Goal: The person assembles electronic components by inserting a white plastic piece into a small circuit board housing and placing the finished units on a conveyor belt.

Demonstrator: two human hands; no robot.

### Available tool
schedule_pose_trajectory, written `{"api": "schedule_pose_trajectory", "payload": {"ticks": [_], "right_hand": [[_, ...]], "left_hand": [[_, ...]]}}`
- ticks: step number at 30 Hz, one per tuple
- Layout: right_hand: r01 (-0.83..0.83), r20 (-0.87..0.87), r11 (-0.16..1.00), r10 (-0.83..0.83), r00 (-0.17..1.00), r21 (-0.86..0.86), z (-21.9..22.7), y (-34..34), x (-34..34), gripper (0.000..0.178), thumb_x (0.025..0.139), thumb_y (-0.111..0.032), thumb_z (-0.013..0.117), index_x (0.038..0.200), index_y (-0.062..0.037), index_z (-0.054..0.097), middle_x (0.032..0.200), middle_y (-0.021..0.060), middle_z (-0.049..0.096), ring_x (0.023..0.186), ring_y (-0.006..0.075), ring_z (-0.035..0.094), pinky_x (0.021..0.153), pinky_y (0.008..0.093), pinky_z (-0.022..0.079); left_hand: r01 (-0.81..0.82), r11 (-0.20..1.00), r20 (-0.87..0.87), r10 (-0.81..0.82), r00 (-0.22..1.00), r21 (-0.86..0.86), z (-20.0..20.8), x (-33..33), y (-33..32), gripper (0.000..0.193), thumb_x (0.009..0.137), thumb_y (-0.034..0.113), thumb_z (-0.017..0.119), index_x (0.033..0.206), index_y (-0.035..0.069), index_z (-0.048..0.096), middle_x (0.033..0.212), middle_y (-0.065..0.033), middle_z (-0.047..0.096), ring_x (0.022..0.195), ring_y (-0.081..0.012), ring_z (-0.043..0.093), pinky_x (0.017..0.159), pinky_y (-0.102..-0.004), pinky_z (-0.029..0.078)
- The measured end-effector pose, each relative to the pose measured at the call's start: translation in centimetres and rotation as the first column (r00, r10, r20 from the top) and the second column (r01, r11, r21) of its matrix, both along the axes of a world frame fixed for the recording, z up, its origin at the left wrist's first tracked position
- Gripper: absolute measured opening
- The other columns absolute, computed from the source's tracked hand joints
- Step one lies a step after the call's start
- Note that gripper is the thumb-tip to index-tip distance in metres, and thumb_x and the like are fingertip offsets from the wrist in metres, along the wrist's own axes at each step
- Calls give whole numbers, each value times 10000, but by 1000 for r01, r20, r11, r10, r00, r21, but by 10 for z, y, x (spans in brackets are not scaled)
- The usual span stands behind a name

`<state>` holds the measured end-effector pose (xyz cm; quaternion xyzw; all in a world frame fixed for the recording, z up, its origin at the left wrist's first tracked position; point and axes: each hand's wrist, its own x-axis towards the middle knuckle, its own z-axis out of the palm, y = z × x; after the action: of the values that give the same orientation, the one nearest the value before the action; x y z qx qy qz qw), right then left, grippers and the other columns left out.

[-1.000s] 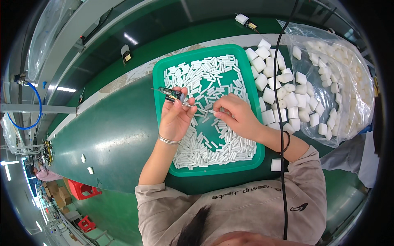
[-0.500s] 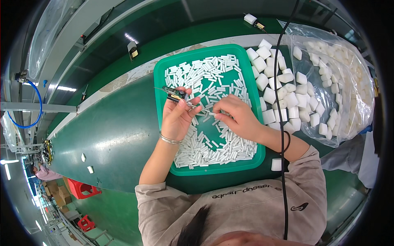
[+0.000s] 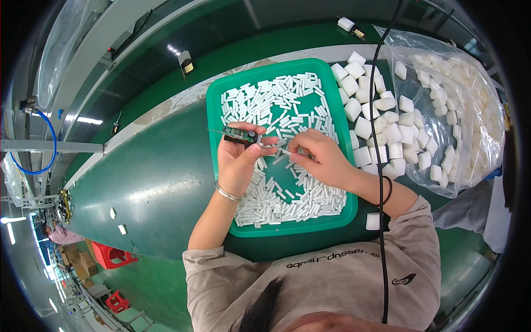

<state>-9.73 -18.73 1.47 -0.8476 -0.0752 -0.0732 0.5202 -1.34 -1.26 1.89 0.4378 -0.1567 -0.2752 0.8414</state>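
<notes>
My left hand grips a small green circuit board with a black part beneath it, its component side facing up. A thin lead runs from the board toward my right hand. That hand is closed in a pinch on a short white tube, held at the end of the lead; whether the lead sits inside the tube is too small to tell. Both hands are above a green tray, which holds a great many loose white tubes.
Right of the tray lie white blocky plugs and a clear bag full of them. A black cable hangs down across the right side. Beyond the table, a green conveyor belt carries white-and-black units.
My left hand has turned the circuit board so its face shows more. Both hands stay close together over the tray. Units on the belt have shifted to the right.
</notes>
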Motion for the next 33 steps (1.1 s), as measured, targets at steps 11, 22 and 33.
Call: {"api": "schedule_pose_trajectory", "payload": {"ticks": [11,22,33], "right_hand": [[16,-110,995,-5,994,101,5,2,-1,89,755,-51,576,825,-32,524,734,73,556,651,192,550,573,287,430],[86,94,990,-96,991,111,1,-4,0,136,713,-33,639,840,-34,589,746,61,558,570,130,528,526,228,428],[104,258,991,-123,958,87,1,-3,1,125,721,-26,619,838,-47,581,793,73,528,677,182,535,547,266,442]], "left_hand": [[123,991,2,-123,992,42,2,-5,-3,314,726,1,591,1003,33,445,990,-95,516,939,-289,570,728,-356,527],[43,923,154,-109,982,383,4,-6,-3,357,603,-58,721,912,19,562,947,-65,568,819,-110,529,681,-223,460],[-90,812,348,-143,927,576,13,-13,-8,376,572,0,762,895,54,577,906,-28,620,855,-82,569,616,-180,463]]}}
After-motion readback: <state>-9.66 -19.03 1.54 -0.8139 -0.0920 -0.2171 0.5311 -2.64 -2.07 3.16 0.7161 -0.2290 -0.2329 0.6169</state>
